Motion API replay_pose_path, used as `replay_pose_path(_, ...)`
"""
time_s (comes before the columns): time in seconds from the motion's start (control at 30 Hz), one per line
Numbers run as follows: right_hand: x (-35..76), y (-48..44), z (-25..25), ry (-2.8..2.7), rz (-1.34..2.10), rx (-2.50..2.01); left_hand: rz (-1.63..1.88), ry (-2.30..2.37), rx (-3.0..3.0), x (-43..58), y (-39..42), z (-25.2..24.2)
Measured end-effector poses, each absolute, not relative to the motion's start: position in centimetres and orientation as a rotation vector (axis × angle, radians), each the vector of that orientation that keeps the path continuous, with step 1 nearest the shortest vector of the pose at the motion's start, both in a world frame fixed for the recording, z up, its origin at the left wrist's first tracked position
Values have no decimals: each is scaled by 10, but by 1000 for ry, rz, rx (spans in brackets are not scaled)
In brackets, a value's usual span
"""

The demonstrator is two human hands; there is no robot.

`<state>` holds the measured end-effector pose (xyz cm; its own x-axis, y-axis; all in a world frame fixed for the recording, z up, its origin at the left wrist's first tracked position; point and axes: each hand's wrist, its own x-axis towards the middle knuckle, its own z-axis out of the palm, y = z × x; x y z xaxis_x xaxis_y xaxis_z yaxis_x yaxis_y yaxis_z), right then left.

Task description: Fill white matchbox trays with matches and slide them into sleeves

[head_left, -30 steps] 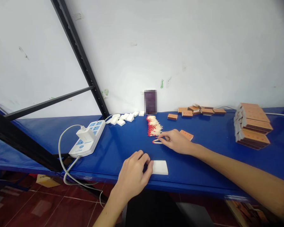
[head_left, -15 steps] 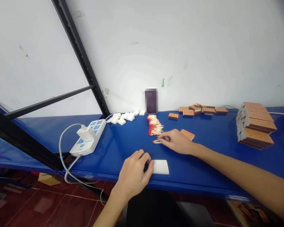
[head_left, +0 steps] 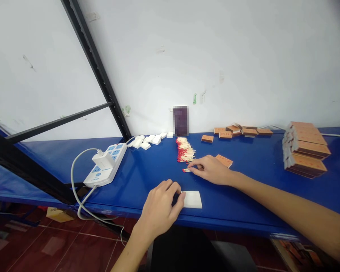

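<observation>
Near the table's front edge, my left hand [head_left: 163, 206] is curled with its thumb and fingers closed at the left end of a white matchbox tray [head_left: 193, 199]. My right hand [head_left: 211, 169] reaches in from the right, its thumb and fingertips pinching a few red-headed matches [head_left: 186, 170] by their pale ends, low over the blue surface. Just beyond lies a long heap of matches [head_left: 185, 150], red heads mostly to the left. An orange matchbox sleeve [head_left: 224, 161] lies partly hidden behind my right hand.
Several white trays [head_left: 146, 145] lie at the back left beside a white power strip [head_left: 110, 166]. Orange matchboxes [head_left: 225, 135] sit along the wall, and a large stack of them [head_left: 308, 145] stands at the right. A blurred dark object [head_left: 181, 121] leans behind the matches.
My right fingertips have shifted very slightly left along the matches, which now look closer together. My left hand and the white tray stay practically where they were.
</observation>
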<state>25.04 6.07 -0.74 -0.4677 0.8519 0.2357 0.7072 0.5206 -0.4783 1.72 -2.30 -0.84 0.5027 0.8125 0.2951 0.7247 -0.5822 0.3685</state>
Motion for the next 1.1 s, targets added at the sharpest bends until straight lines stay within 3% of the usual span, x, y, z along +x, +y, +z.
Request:
replay_pose_path(0.63, 258, 72, -11, -2223, 220, -1486, 654, 1324, 2591, 17, -23, -8)
replay_pose_path(1.1, 253, 74, -10, -2237, 303, -1460, 637, 1325, 2600, 18, -21, -8)
